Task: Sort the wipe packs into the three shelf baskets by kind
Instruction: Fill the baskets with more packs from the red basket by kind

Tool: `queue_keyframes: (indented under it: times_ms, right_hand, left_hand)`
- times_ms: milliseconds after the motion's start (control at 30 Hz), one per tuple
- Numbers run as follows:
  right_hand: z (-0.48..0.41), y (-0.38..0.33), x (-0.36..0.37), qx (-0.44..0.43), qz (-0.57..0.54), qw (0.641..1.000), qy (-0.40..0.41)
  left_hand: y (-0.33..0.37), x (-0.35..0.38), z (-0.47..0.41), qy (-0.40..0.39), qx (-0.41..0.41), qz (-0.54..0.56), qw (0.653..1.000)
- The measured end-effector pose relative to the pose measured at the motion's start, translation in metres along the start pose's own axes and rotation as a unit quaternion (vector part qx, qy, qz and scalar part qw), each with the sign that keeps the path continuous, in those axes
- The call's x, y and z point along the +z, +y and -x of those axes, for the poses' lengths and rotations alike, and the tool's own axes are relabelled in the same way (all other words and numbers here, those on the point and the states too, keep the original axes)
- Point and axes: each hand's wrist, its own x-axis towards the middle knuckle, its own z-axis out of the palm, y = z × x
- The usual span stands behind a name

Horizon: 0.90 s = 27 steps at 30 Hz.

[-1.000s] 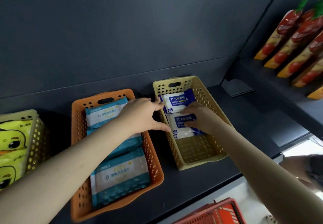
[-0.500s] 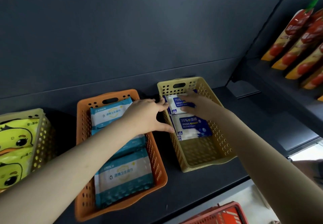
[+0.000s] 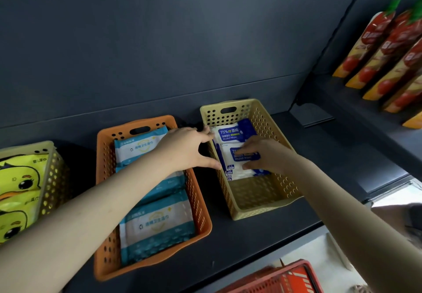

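Three baskets stand in a row on a dark shelf (image 3: 230, 244). The left pale yellow basket (image 3: 53, 178) holds yellow duck wipe packs (image 3: 17, 178). In the orange middle basket (image 3: 201, 212) lie teal wipe packs (image 3: 157, 223). The tan right basket (image 3: 262, 210) holds two blue and white alcohol wipe packs at its far end. My left hand (image 3: 186, 148) grips the tan basket's left rim with fingertips and thumb. My right hand (image 3: 268, 155) is inside that basket, fingers and thumb closed on the nearer alcohol pack (image 3: 237, 170). The farther alcohol pack (image 3: 236, 131) lies uncovered.
Red and yellow tomato pouches (image 3: 388, 53) stand on a higher shelf at the right. A red shopping basket (image 3: 285, 279) sits below the shelf edge at the bottom. The near half of the tan basket is bare.
My right hand went from the nearer alcohol pack to the farther one and is back on the nearer one. My left hand has stayed on the tan basket's rim.
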Motion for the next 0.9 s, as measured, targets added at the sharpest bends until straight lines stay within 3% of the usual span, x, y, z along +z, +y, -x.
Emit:
queue_keyframes:
  times_ms: [200, 367, 500, 600, 767, 900]
  right_hand:
    - [-0.010, -0.005, 0.007, 0.032, -0.043, 0.997, 0.050]
    - [-0.008, 0.000, 0.011, 0.022, -0.038, 0.999, 0.004]
    - [-0.008, 0.003, 0.017, 0.030, -0.060, 0.997, 0.041]
    - [-0.011, 0.004, 0.017, 0.037, -0.077, 0.996, 0.024]
    - [0.002, -0.007, -0.005, 0.063, -0.086, 0.994, 0.000]
    - [0.043, -0.035, -0.046, 0.100, -0.100, 0.988, 0.058]
  left_hand:
    - [-0.001, 0.000, -0.001, -0.008, -0.004, 0.006, 1.000]
    - [-0.002, 0.003, -0.001, -0.001, -0.002, 0.010, 1.000]
    - [-0.003, 0.004, -0.002, 0.006, 0.001, 0.008, 1.000]
    - [-0.004, 0.005, -0.002, 0.009, 0.003, 0.009, 1.000]
    - [-0.009, 0.000, -0.001, -0.025, 0.024, 0.011, 0.999]
    - [-0.019, -0.022, 0.011, -0.016, 0.055, 0.083, 0.995]
